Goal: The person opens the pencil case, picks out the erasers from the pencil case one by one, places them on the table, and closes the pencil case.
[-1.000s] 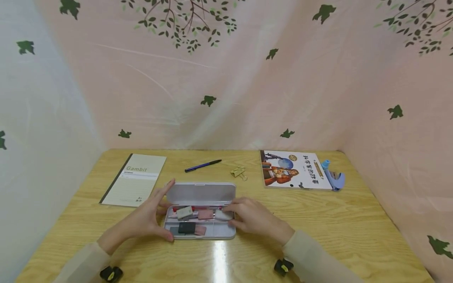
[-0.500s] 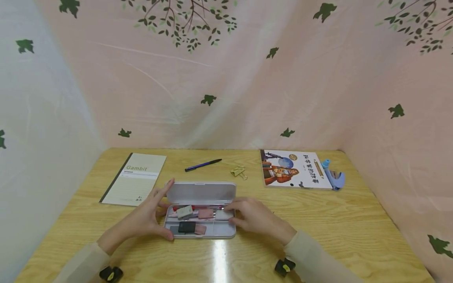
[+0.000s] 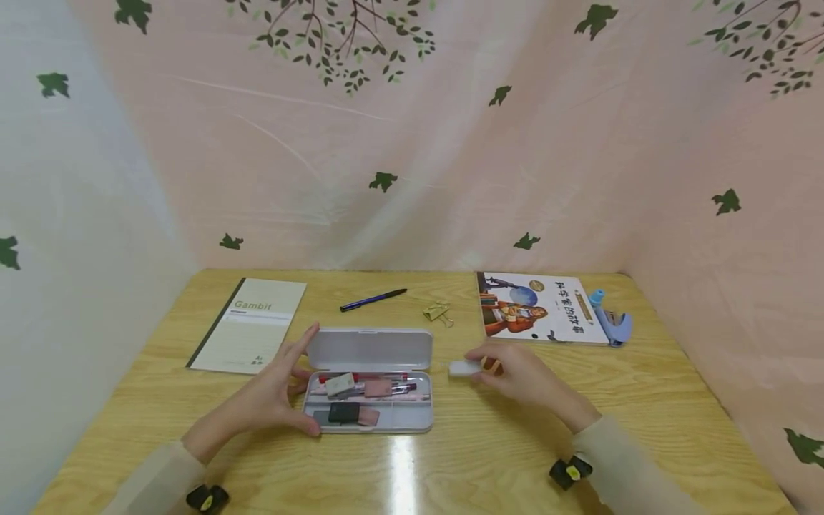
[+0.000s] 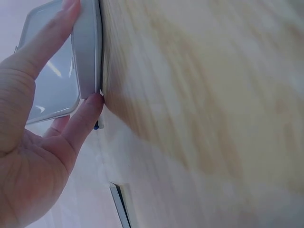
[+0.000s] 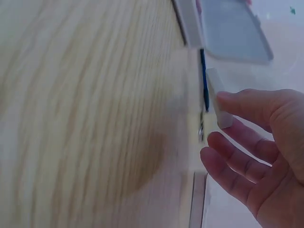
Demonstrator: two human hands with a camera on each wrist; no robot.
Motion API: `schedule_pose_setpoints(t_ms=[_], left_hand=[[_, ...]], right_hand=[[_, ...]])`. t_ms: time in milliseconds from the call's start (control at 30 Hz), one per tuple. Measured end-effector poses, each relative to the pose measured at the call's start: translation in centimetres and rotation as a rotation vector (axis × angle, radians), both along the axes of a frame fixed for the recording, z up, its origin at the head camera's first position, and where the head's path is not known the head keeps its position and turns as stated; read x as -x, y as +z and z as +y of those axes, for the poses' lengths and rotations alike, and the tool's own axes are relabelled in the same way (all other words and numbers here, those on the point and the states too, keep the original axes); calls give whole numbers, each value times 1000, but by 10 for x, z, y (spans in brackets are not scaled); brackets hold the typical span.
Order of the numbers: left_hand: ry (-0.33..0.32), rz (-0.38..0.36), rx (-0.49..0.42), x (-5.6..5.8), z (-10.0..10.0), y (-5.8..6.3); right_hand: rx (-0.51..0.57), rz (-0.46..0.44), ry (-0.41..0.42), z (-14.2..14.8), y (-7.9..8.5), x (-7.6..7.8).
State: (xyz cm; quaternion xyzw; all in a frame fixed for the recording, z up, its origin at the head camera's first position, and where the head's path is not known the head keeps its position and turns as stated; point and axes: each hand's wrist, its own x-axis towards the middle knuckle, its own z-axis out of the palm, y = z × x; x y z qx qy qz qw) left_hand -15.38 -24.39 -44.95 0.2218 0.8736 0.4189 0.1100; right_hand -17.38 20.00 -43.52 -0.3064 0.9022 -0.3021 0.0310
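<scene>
Basically, head cam: L hand (image 3: 277, 397) spread wide at L end of the open pencil case (image 3: 412, 420), fingers fairly straight, thumb at front-L corner. Lid (image 3: 370, 350) tipped up along case's rear edge. R hand (image 3: 524, 375) pinches white block (image 3: 463, 368) btwn thumb & fingertip, just past case's R edge, strip of wood btwn. Wide wood stretch in front of case & R of R hand, out to the table (image 3: 644, 429) edges. Behind case: pen (image 3: 373, 300), binder clip (image 3: 438, 311); notebook (image 3: 251, 325) near L hand; book (image 3: 541, 307) back R, blue tool (image 3: 614, 329) along its R edge.

L wrist cam: fingertip at case corner, low by the wood; broad wood beside it, notebook edge further off.

R wrist cam: block tilted, one end in the pinch, other fingers loose & apart; book edge beyond them.
</scene>
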Motion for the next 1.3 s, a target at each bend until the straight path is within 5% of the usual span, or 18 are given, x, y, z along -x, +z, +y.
schedule_pose_setpoints(t_ms=[267, 667, 967, 1300], left_hand=[[-28, 16, -43, -1, 2, -6], [-14, 26, -9, -3, -1, -3], [-7, 8, -12, -7, 0, -6], [-7, 34, -3, -3, 0, -3]], right_hand=[[-71, -61, -25, 30, -13, 8], [-89, -26, -19, 26, -17, 8], [-65, 66, -113, 4, -2, -14], [35, 120, 86, -52, 16, -22]])
